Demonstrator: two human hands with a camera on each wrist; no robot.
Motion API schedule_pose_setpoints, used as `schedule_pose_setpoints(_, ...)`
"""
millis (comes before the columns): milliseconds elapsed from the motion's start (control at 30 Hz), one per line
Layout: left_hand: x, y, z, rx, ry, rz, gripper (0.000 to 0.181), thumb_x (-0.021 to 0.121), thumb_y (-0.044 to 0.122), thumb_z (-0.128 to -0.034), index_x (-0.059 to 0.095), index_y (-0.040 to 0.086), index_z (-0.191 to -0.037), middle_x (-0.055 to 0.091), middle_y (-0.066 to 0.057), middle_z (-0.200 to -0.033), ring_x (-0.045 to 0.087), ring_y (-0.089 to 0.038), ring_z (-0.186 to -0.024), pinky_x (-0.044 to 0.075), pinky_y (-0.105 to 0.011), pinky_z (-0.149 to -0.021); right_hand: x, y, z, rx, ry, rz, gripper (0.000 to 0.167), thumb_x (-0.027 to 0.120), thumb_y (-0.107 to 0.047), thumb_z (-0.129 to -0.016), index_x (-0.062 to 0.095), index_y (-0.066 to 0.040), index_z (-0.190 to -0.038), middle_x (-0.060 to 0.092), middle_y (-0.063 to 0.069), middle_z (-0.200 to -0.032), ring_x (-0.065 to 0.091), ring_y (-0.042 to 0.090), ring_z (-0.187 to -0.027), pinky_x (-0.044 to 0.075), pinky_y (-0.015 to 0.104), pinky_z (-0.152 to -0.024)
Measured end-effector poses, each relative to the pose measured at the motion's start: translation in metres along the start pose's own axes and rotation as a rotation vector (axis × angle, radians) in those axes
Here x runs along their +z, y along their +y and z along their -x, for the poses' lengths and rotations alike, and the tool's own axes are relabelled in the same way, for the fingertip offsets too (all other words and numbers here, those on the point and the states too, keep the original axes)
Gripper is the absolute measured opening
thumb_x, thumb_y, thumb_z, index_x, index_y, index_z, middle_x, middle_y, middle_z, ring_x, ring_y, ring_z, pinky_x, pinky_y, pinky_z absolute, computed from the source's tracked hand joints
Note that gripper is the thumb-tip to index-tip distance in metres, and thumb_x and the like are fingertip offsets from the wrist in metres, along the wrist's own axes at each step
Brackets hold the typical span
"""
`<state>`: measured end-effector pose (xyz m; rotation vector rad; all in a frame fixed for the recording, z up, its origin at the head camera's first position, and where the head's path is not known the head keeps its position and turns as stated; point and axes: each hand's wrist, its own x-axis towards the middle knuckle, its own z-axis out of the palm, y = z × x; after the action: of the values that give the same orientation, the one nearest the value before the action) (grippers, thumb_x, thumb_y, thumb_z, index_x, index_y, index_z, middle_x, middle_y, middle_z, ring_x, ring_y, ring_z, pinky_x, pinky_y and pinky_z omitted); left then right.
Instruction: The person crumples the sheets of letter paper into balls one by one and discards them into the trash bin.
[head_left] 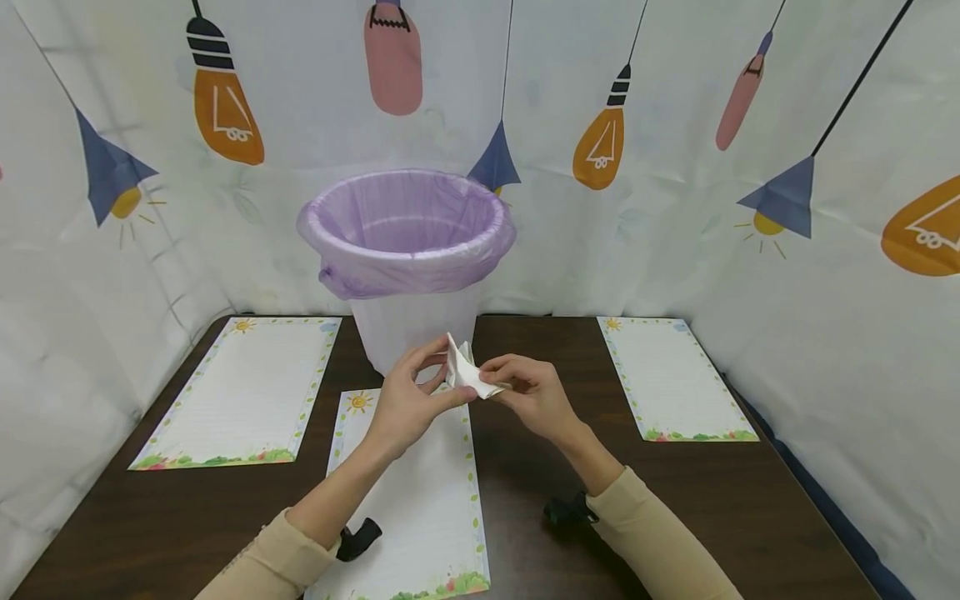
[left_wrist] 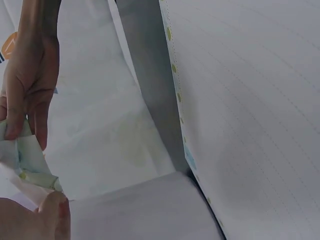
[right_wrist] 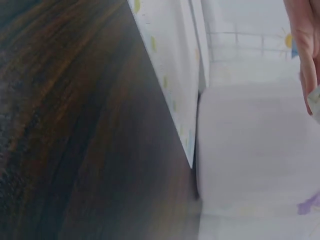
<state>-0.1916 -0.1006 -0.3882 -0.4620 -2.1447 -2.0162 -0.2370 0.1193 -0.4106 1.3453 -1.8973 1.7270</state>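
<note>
In the head view a small folded, crumpled piece of paper [head_left: 463, 368] is held up between both hands, in front of the bin. My left hand [head_left: 412, 400] pinches its left side between thumb and fingers. On the other side my right hand [head_left: 532, 396] grips the right end with thumb and fingertips. The left wrist view shows pale green and yellow print on the paper [left_wrist: 35, 157], with the right hand [left_wrist: 35, 75] above and part of the left hand [left_wrist: 37, 220] below. Only a corner of the paper [right_wrist: 315, 102] appears in the right wrist view.
A white bin [head_left: 412, 321] lined with a purple bag [head_left: 420, 275] stands at the table's back. Sheets with printed borders lie at left [head_left: 240, 392], centre [head_left: 420, 483] and right [head_left: 675, 379] on the dark table [head_left: 555, 325]. A patterned curtain [head_left: 675, 250] hangs behind.
</note>
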Motion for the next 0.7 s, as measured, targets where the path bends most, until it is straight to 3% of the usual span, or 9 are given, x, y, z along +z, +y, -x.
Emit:
schedule_pose_setpoints(133,0.0001,-0.0003,-0.0026,0.028,-0.055,0.055,0.084,0.089,-0.001,-0.0785,0.045,-0.002,-0.151,0.046,-0.013,-0.146,0.047,-0.027,-0.132,0.045,-0.026,-0.104,-0.0027,-0.0002,-0.0001,0.009,-0.035,-0.043,0.017,0.072,0.016,-0.087,0.073,0.003,-0.097,0.070,0.022,-0.108,0.070,0.023,-0.089,0.062,0.039,-0.067)
schedule_pose_setpoints(267,0.0008,0.0000,-0.0038,0.048,-0.100,0.087,0.085,0.087,-0.006,-0.0787,0.042,-0.002,-0.151,0.042,-0.017,-0.149,0.044,-0.030,-0.135,0.044,-0.028,-0.106,-0.0049,0.0005,0.0026,0.036,-0.064,-0.099,0.014,0.071,0.011,-0.090,0.071,0.007,-0.103,0.067,0.026,-0.112,0.069,0.023,-0.096,0.062,0.040,-0.073)
schedule_pose_setpoints(367,0.0015,-0.0005,-0.0036,0.054,-0.114,0.122,0.084,0.085,-0.008,-0.0789,0.041,-0.002,-0.150,0.040,-0.017,-0.149,0.043,-0.031,-0.135,0.044,-0.029,-0.107,-0.0070,0.0017,0.0055,0.047,-0.096,-0.134,0.021,0.072,0.009,-0.091,0.069,0.009,-0.112,0.065,0.027,-0.116,0.067,0.024,-0.105,0.061,0.039,-0.078)
schedule_pose_setpoints(500,0.0020,-0.0010,-0.0033,0.071,-0.128,0.163,0.084,0.084,-0.008,-0.0804,0.039,-0.002,-0.151,0.038,-0.016,-0.151,0.041,-0.032,-0.137,0.043,-0.030,-0.108,-0.0089,0.0015,0.0065,0.044,-0.126,-0.155,0.030,0.074,-0.002,-0.093,0.065,0.008,-0.120,0.065,0.022,-0.120,0.065,0.023,-0.103,0.061,0.036,-0.076)
schedule_pose_setpoints(700,0.0023,-0.0014,-0.0016,0.107,-0.124,0.187,0.085,0.082,-0.009,-0.0808,0.038,0.000,-0.153,0.038,-0.016,-0.151,0.040,-0.032,-0.136,0.042,-0.033,-0.109,-0.0056,-0.0019,0.0063,0.091,-0.093,-0.243,0.043,0.075,-0.009,-0.095,0.054,0.012,-0.127,0.062,0.013,-0.124,0.062,0.021,-0.109,0.057,0.040,-0.092)
